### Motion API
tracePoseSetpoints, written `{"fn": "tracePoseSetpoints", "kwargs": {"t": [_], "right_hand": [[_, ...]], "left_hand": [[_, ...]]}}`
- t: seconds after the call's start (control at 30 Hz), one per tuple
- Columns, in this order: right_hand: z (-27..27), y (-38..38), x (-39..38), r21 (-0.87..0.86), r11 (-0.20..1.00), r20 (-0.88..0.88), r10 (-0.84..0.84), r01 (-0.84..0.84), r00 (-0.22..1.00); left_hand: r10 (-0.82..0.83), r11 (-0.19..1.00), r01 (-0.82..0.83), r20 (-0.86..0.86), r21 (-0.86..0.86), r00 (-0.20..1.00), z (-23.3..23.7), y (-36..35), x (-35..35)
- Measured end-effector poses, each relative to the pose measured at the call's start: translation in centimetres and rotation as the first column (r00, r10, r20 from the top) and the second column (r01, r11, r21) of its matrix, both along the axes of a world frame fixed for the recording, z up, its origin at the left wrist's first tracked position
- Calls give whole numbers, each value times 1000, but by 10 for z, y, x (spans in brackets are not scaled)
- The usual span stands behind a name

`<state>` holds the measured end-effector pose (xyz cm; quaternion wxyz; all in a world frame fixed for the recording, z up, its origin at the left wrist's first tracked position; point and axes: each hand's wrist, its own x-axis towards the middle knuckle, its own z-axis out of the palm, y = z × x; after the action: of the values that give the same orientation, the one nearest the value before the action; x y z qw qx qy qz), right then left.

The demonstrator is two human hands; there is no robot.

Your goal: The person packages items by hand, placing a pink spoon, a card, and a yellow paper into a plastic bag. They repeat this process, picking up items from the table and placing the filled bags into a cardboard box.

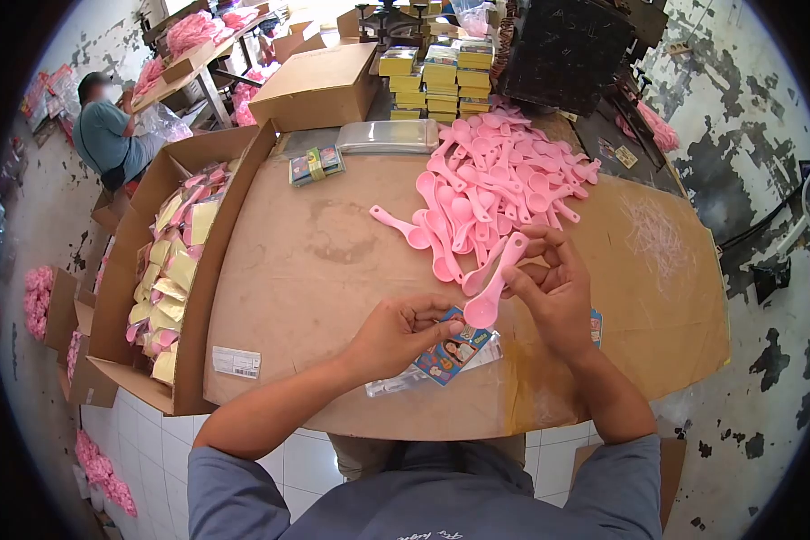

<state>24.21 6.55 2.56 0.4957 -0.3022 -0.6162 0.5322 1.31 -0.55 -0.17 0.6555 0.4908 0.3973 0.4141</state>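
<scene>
My right hand point(553, 286) pinches the handle of a pink measuring spoon point(483, 310), its bowl pointing down toward my left hand. The fingers of my left hand point(391, 340) are closed on the upper edge of a blue printed card point(456, 358) with a picture on it. Clear plastic bags point(387, 387) lie beneath the card on the cardboard-covered table point(288, 297). Just beyond my right hand spreads a big pile of pink spoons point(495, 171). Another printed card point(596, 326) peeks out beside my right wrist.
To the left stands an open carton point(234, 211) of packed pink and yellow pieces point(173, 279). At the back are a closed box point(319, 81), a clear plastic stack point(389, 135), a banded card bundle point(317, 166) and card stacks point(441, 76). A seated person point(108, 135) works far left.
</scene>
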Motion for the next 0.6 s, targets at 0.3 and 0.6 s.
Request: {"fn": "tracePoseSetpoints", "kwargs": {"t": [0.3, 0.6], "right_hand": [[-27, -7, -3, 92, 992, 40, 88, -91, 995], [6, -1, -1, 208, 921, 170, 297, -329, 940]], "left_hand": [[31, 1000, -31, 117, 1, 993, -5, 2, -1], [-37, 999, 38, 118, -4, 992, 3, 1, -7]]}}
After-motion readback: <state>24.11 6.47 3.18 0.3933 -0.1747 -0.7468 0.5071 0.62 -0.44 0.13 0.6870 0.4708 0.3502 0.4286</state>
